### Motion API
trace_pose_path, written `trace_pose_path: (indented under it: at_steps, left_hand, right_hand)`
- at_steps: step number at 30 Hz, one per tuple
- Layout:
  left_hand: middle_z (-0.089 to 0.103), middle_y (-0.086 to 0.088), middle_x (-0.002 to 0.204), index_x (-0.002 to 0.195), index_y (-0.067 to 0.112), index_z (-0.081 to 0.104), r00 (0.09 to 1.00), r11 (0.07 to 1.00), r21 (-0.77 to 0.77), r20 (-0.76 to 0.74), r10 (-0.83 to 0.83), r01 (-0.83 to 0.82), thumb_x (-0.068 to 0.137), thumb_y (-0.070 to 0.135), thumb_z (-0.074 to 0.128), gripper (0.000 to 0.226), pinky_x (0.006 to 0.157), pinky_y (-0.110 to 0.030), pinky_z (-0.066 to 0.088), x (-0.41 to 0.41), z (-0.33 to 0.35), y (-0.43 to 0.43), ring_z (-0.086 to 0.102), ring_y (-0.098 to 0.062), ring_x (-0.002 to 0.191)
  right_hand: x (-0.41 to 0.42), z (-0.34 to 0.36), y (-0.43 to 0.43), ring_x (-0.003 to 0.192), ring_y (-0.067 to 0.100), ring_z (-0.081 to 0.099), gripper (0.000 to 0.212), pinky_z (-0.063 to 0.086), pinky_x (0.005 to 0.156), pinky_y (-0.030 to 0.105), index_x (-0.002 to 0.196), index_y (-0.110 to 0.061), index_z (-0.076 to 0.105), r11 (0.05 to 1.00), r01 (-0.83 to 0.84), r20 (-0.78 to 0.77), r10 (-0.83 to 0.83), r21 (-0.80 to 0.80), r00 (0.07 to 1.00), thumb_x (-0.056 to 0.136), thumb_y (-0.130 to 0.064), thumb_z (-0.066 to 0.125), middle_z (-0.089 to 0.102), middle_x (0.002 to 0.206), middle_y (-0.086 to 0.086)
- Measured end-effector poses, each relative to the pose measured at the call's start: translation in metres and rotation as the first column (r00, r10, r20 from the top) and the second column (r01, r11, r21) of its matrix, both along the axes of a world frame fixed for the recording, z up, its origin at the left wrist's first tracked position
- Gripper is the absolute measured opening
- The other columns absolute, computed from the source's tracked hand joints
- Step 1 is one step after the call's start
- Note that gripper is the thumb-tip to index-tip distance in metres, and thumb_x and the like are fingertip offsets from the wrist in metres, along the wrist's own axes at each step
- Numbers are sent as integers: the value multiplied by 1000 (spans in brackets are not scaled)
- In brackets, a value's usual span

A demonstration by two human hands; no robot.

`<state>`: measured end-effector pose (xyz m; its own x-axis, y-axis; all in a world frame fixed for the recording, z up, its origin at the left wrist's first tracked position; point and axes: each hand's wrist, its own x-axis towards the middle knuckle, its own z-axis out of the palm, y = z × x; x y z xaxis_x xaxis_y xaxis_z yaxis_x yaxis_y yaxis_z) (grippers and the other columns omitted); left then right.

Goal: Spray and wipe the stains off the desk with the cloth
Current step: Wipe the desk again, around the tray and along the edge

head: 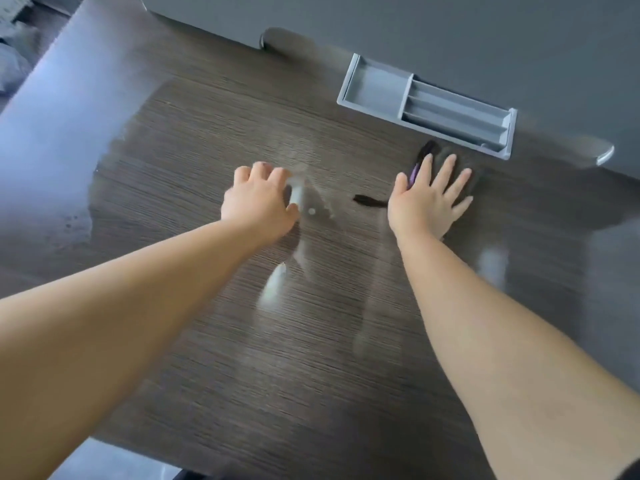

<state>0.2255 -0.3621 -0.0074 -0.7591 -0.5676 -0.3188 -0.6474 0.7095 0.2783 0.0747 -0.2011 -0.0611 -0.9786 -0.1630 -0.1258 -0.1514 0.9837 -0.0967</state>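
Left hand [258, 199] grips blurred spray bottle [298, 194]; right hand [427, 199] flat on dark cloth [450, 161], desk [207, 133]

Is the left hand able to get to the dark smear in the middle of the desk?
Probably yes. The dark smear lies on bare desk between both hands, and nothing sits between it and the left hand. That hand, though, seems busy gripping a blurry clear spray bottle.

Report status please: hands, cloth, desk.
Left hand shut on blurred spray bottle. Right hand flat on dark cloth. Dark stain remains on desk.
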Motion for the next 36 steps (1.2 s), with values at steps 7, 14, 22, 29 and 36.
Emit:
trace_pose_path:
  at_steps: [7, 14, 22, 29, 36]
  left_hand:
    - [15, -3, 151, 147, 32, 18, 974, 997, -28, 218, -59, 66, 66, 69, 65, 100, 110, -46, 24, 13, -11, -33, 15, -32, 137]
    - [11, -1, 153, 146, 36, 17, 969, 999, -8, 245, -40, 44, 64, 71, 65, 101, 110, -46, 21, 11, -14, -36, 13, -31, 138]
    - [5, -1, 156, 148, 35, 10, 965, 998, -16, 255, -60, 66, 66, 73, 62, 104, 112, -48, 17, 13, -14, -37, 7, -31, 141]
    - [4, -1, 157, 147, 36, 11, 970, 998, 7, 234, -62, 62, 67, 72, 62, 101, 113, -48, 14, 14, -17, -38, 5, -31, 142]
    - [33, 5, 147, 135, 35, 44, 999, 980, 195, -33, 40, -32, 85, 38, 59, 52, 110, -44, 23, 29, -16, -71, 26, -26, 136]
  right_hand:
    - [35, -9, -14, 141, 31, 28, 53, 25, 109, 56, 139, -29, 48, 502, -865, -112, 859, -13, 500, 91, -50, 38, 35, 153, 2]
    - [25, -1, -62, 147, 30, -8, 60, 2, 115, 56, 153, -28, 14, 999, -42, 28, 42, -10, 999, 98, -50, 25, -3, 161, 1]
    - [-6, -2, -26, 146, 27, 13, 53, 18, 114, 55, 146, -33, 34, 749, -661, -40, 662, 34, 748, 96, -50, 27, 19, 159, -3]
    - [54, -5, -93, 147, 32, 3, 59, 8, 114, 56, 151, -28, 22, 877, -481, -29, 480, -13, 877, 96, -51, 29, 7, 161, 4]
    - [22, -6, -81, 147, 25, 6, 52, 11, 116, 53, 148, -33, 29, 861, -508, -62, 507, -6, 860, 98, -47, 28, 14, 160, -3]
